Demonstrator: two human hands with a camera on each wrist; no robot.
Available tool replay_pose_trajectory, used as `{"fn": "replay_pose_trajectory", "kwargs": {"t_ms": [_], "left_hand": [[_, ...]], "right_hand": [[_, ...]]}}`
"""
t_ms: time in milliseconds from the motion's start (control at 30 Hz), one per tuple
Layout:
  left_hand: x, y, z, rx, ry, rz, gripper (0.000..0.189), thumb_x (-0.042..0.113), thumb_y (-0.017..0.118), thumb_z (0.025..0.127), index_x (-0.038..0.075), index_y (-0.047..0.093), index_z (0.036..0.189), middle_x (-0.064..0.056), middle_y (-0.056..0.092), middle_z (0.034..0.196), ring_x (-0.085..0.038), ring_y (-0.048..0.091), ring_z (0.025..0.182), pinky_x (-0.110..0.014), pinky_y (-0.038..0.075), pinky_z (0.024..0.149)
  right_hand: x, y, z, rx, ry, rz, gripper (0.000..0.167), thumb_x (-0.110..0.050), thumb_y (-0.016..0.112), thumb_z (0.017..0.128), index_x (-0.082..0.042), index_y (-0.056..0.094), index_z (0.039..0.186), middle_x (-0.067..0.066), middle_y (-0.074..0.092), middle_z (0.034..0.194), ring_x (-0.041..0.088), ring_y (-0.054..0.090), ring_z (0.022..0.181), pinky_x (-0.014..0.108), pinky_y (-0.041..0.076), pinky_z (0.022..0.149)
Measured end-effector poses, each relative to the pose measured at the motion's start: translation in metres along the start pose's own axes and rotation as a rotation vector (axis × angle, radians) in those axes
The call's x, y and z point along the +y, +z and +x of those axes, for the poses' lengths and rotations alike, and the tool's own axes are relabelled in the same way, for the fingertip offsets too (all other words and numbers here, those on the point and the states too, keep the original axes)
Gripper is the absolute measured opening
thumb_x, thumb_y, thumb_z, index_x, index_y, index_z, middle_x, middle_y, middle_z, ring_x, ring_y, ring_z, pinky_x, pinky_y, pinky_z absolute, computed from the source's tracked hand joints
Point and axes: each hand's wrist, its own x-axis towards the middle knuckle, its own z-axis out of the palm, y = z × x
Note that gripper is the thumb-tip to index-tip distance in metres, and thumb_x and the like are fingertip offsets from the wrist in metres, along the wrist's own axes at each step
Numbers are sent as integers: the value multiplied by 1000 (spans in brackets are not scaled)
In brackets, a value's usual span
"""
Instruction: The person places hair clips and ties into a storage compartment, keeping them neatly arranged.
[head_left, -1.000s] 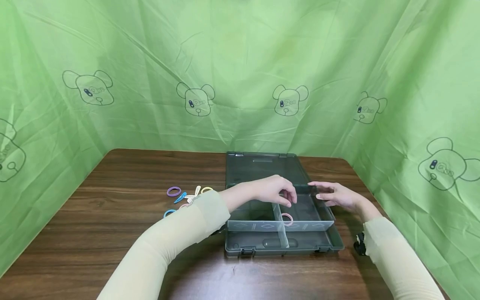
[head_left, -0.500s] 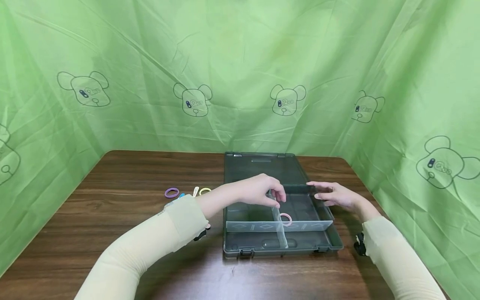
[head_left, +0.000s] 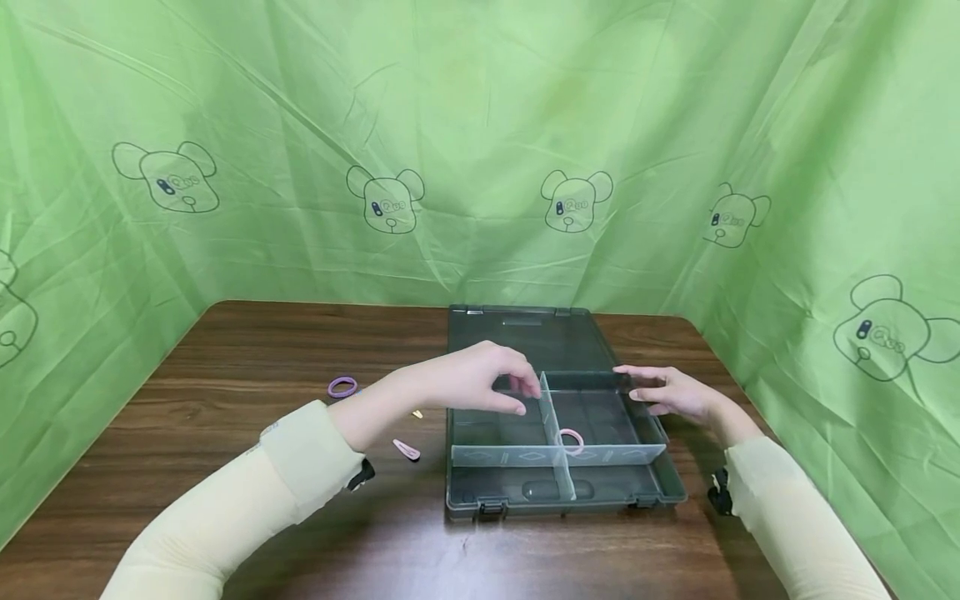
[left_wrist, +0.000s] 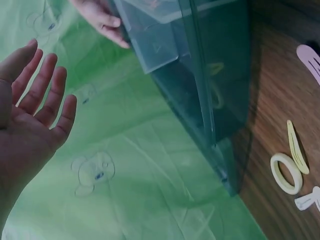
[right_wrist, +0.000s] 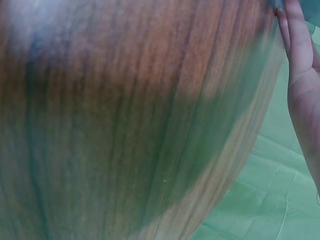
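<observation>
My left hand [head_left: 483, 379] hovers over the back left compartment of a grey see-through box [head_left: 510, 507]; in the left wrist view its fingers are loosely spread with nothing between them. A pink hair tie [head_left: 572, 442] leans against the dividers [head_left: 502, 455] in the back right compartment. My right hand [head_left: 678, 392] touches the box's right rim, fingers extended over the edge. On the table left of the box lie a purple hair tie [head_left: 342, 387], a pink hair clip [head_left: 407, 450], a yellow hair clip [left_wrist: 297, 150], a yellow hair tie [left_wrist: 286, 173] and a white bow-shaped piece [left_wrist: 309, 200].
The box's lid [head_left: 525, 333] lies folded back toward the green curtain [head_left: 480, 125]. Brown wooden table [head_left: 247, 392] surrounds the box. My left forearm sleeve [head_left: 315, 454] covers part of the hair accessories in the head view.
My left hand has moved left from the back right compartment to above the back left one, and the pink clip has come into sight. My right hand stays at the rim.
</observation>
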Motion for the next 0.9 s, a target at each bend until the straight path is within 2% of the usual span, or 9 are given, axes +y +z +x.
{"fn": "replay_pose_trajectory", "kwargs": {"t_ms": [333, 533, 767, 900], "left_hand": [[-13, -9, -37, 68, 7, 17, 21, 20, 70, 84, 15, 67, 105, 9, 65, 99, -4, 57, 91, -22, 47, 85], [-17, -14, -60, 108, -48, 26, 22, 23, 70, 85, 20, 66, 106, 13, 63, 102, -5, 57, 97, -24, 46, 89], [-23, -23, -93, 185, -133, 13, 24, 22, 72, 83, 24, 66, 106, 16, 63, 105, -6, 55, 101, -31, 46, 88], [-31, -27, -111, 225, -158, 45, 25, 20, 73, 82, 25, 66, 106, 17, 63, 104, -7, 56, 101, -29, 45, 87]], "right_hand": [[0, 1, 0, 3, 9, -4, 56, -23, 59, 93, -18, 38, 145, 19, 19, 154, 37, 38, 129, 51, 45, 93], [2, -1, 0, -2, 13, 0, 56, -22, 59, 93, -18, 37, 145, 18, 18, 154, 37, 36, 131, 51, 45, 94], [2, -1, 1, -10, 19, 6, 57, -23, 59, 93, -19, 37, 145, 19, 18, 154, 38, 35, 131, 52, 44, 95], [3, -1, 2, -11, 24, 21, 57, -23, 60, 93, -19, 37, 145, 18, 17, 154, 39, 33, 132, 53, 43, 95]]}}
